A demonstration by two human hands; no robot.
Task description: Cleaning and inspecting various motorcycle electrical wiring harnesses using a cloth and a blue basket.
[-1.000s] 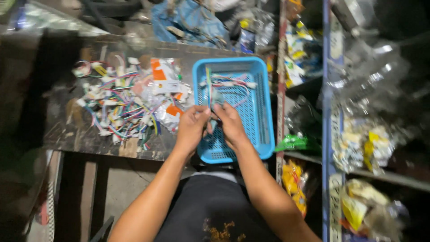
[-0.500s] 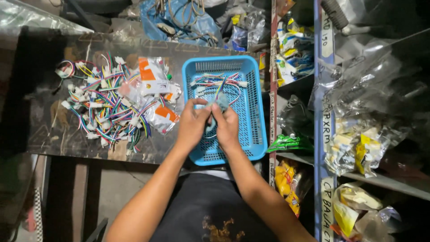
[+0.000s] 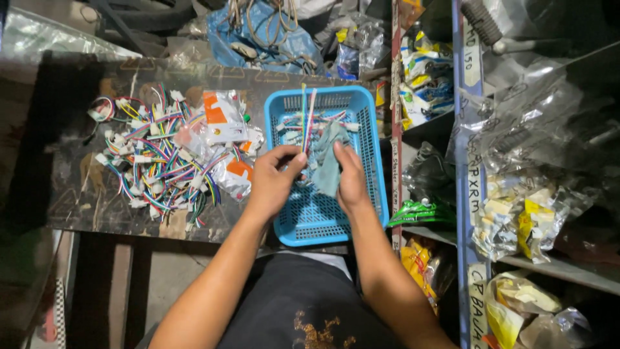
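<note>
Over the blue basket (image 3: pixel 368 194), the left hand (image 3: pixel 271 181) pinches thin wires (image 3: pixel 306 119) that stand upright, while the right hand (image 3: pixel 352 181) presses a grey cloth (image 3: pixel 327 161) against them. More wires lie in the basket. Left of it, a heap of coloured connectors (image 3: pixel 161 161) and packets (image 3: pixel 223 119) crowds the tabletop (image 3: pixel 71 129).

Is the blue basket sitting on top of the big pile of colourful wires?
No, the blue basket sits on the table to the right of the pile of colourful wires, apart from it.
</note>
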